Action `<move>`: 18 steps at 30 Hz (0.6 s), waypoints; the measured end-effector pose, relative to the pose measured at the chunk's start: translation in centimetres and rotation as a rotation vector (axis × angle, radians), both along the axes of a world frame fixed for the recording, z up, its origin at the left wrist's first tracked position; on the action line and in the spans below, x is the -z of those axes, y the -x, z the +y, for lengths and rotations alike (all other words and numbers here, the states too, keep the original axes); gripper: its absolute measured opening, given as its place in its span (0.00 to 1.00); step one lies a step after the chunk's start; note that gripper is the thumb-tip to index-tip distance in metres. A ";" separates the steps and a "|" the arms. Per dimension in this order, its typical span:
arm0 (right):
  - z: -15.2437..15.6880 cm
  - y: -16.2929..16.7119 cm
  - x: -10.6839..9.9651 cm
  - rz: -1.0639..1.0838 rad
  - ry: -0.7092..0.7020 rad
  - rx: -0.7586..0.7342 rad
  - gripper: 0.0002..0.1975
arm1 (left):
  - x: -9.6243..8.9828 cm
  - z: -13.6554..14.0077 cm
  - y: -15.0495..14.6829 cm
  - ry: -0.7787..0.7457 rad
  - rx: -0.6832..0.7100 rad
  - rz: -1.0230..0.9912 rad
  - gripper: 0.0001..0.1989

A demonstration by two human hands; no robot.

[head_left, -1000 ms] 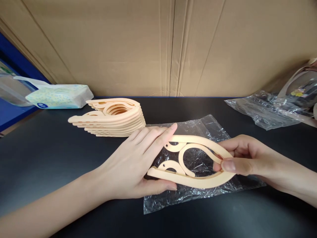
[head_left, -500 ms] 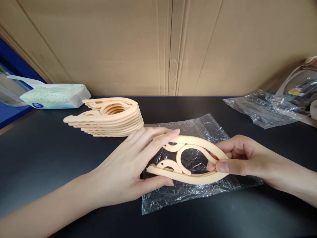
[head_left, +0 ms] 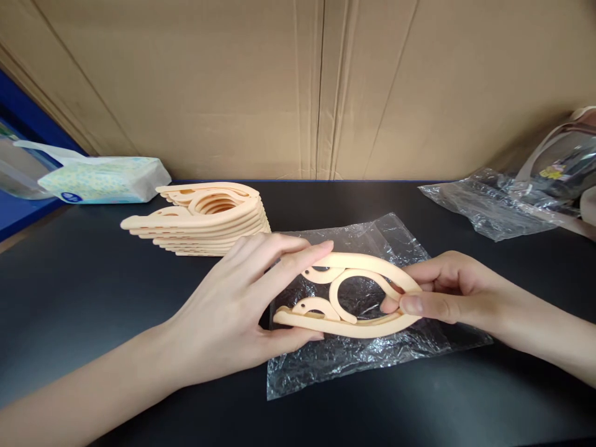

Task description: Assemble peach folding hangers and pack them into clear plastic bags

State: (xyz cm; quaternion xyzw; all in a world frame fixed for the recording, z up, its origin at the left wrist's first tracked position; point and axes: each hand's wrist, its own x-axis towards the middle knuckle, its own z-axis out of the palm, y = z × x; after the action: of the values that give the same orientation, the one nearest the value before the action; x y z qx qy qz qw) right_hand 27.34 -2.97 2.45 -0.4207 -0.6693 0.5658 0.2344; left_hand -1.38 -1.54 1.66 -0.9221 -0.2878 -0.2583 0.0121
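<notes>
A folded cream-coloured folding clothes hanger (head_left: 365,330) is held between both hands above a clear plastic bag (head_left: 321,371). My left hand (head_left: 237,304) spans the hanger's two arm ends, fingers along the upper arm and thumb under the lower one. At the rounded end, my right hand (head_left: 459,292) pinches the hanger between thumb and fingers. The hanger's curved hook lies folded between its arms. Behind my left hand stands a stack of matching folded hangers (head_left: 228,233).
At the back left lies a tissue pack (head_left: 105,180) beside a blue edge (head_left: 28,208). Another clear plastic bag (head_left: 500,211) and a transparent bag with a strap (head_left: 570,158) are at the back right. Cardboard (head_left: 223,87) stands behind the black tabletop (head_left: 88,273).
The hanger and my right hand have shifted slightly left and up. My left hand has moved slightly too; both hands keep their hold.
</notes>
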 end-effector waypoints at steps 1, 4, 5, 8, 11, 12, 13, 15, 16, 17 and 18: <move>-0.1 -0.1 0.1 -0.045 -0.078 0.009 0.13 | 0.0 0.0 0.0 -0.007 -0.007 -0.004 0.31; -0.6 -0.3 0.2 -0.161 -0.369 0.060 0.16 | 0.1 -0.1 0.0 -0.021 -0.022 -0.024 0.31; -0.8 -0.3 0.3 -0.197 -0.500 0.081 0.21 | 0.1 -0.1 -0.1 -0.025 -0.027 -0.030 0.31; -1.1 -0.1 0.2 -0.347 -0.876 0.084 0.42 | 0.3 -0.3 -0.3 -0.037 -0.043 -0.043 0.31; -1.6 0.4 0.2 -0.500 -1.117 -0.017 0.46 | 0.5 -0.8 -0.7 -0.042 -0.031 -0.057 0.31; -1.8 0.6 0.2 -0.529 -1.170 -0.047 0.44 | 0.6 -1.0 -0.8 -0.040 -0.020 -0.061 0.32; -1.9 0.8 0.2 -0.551 -1.213 -0.072 0.41 | 0.7 -1.2 -1.0 -0.037 -0.008 -0.064 0.33; -2.3 1.1 0.2 -0.579 -1.270 -0.088 0.37 | 0.8 -1.5 -1.3 -0.026 0.005 -0.067 0.33; -2.4 1.2 0.3 -0.591 -1.283 -0.084 0.35 | 0.9 -1.6 -1.4 -0.020 0.006 -0.070 0.33; -2.6 1.4 0.3 -0.596 -1.290 -0.081 0.33 | 0.9 -1.6 -1.5 -0.015 0.006 -0.071 0.33; -2.6 1.5 0.3 -0.600 -1.289 -0.079 0.33 | 0.9 -1.6 -1.5 -0.007 0.006 -0.068 0.33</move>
State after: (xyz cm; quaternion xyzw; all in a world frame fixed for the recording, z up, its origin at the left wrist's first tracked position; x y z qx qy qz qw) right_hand 25.88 -5.58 2.16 -0.3114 -0.9210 -0.0750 0.2216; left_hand 0.15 -3.09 0.72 -0.9137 -0.2841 -0.2904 0.0049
